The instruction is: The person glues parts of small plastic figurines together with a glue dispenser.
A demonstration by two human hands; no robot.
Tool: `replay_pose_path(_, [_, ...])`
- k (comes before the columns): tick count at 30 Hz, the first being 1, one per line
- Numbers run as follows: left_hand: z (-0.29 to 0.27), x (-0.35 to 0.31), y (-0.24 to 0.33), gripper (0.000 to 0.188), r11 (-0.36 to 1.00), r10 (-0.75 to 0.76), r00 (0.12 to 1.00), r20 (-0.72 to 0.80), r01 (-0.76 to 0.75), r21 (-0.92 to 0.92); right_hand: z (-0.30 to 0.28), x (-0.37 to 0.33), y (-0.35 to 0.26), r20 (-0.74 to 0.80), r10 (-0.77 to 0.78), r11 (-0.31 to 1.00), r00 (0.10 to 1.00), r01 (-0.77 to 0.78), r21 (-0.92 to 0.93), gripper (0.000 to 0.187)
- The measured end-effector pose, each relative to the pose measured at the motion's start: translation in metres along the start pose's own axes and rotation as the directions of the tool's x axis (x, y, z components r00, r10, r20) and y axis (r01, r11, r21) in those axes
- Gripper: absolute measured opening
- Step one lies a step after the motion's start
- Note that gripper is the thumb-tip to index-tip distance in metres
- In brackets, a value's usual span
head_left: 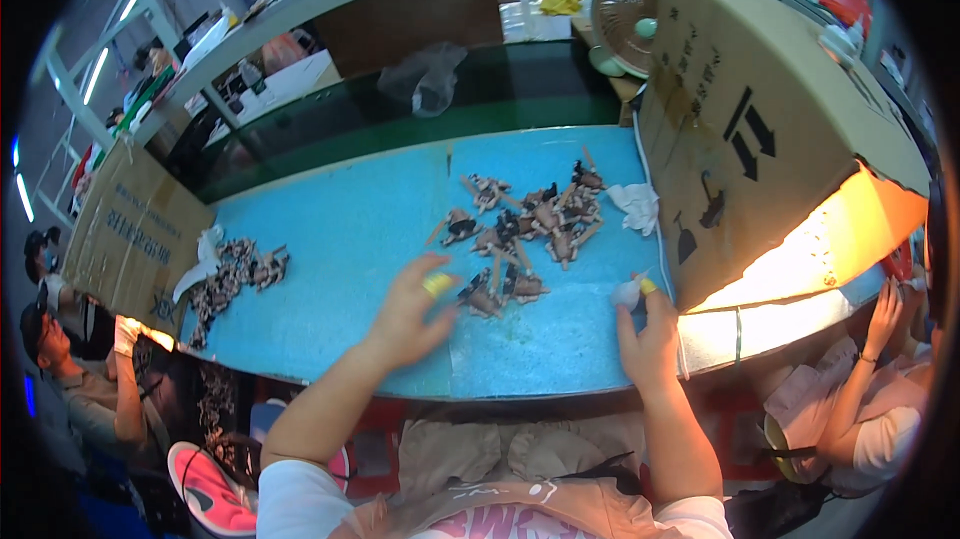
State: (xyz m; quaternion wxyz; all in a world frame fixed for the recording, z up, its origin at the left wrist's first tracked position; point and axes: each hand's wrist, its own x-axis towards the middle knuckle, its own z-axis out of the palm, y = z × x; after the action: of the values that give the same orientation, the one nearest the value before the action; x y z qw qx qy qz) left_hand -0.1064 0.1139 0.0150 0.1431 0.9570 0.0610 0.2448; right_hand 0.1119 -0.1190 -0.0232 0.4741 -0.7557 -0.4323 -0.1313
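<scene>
My left hand (408,314) is over the blue tabletop (340,329), fingers spread and holding nothing, slightly blurred. Yellow wrapping covers one of its fingertips. Just right of it lie the nearest of several small brown-and-black figures (523,284), which have light sticks poking out. More of these figures (545,219) form a loose heap farther back. By the right edge of the table, my right hand (650,334) pinches a small whitish wad (628,293) between thumb and fingers; its exact kind is unclear. That hand too has a yellow-wrapped fingertip.
A large cardboard box (740,109), lit inside, stands at the right; another box (130,229) is at the left beside a second figure pile (235,274). Crumpled white tissue (636,207) lies near the right box. A fan (626,24) stands behind. People sit on both sides.
</scene>
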Motion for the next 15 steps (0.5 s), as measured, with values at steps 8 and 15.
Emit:
replay_pose_path(8, [0.013,0.018,0.005,0.042,0.972,-0.142,0.960,0.242,0.182,-0.149,-0.005,-0.009,0.000,0.002,0.099,0.978,0.995,-0.098,0.187,0.041])
replay_pose_path(15, [0.022,0.044,0.048,0.042,-0.107,-0.302,0.831,0.468,0.458,-0.883,-0.005,-0.013,0.009,0.019,0.339,0.790,0.941,-0.295,0.538,0.040])
